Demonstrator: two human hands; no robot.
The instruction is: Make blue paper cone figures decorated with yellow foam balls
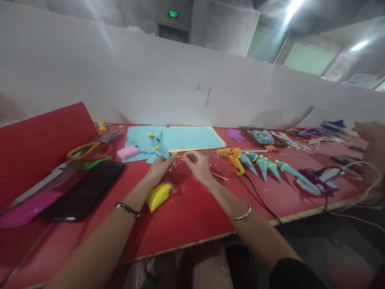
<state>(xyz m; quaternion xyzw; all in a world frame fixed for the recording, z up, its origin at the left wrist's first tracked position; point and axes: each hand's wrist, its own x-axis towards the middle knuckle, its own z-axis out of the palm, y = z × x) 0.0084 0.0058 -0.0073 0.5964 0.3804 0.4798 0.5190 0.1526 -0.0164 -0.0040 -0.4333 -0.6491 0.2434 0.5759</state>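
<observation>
Evidently, the white partition [144, 76] is the largest thing before you, and it stands along the far edge of the red table [198, 220], at which you work with both arms stretched forward. On this table, light blue paper sheets [192, 138] lie near the partition, beyond your hands. At your left side lies a black phone [87, 192], flat, and at your right side is a shallow tray [281, 143] with small blue and white pieces inside. Nearer to your right hand [199, 163] lies the yellow glue gun [236, 158], and just beside it a row of blue cones [263, 166] with yellow trim. This right hand has its fingers bent, the thumb and fingertips brought together in a pinch. Your left hand [161, 166] is mostly closed, and it grips the lower part of a blue cone piece [162, 148], which rises above your fingers and carries yellow balls. Next to your left wrist lies a yellow packet [159, 196], and farther left is a pink block [127, 151]. Smallest of all, a thin yellow strand [179, 157] spans the narrow gap between the fingertips of your two hands.
</observation>
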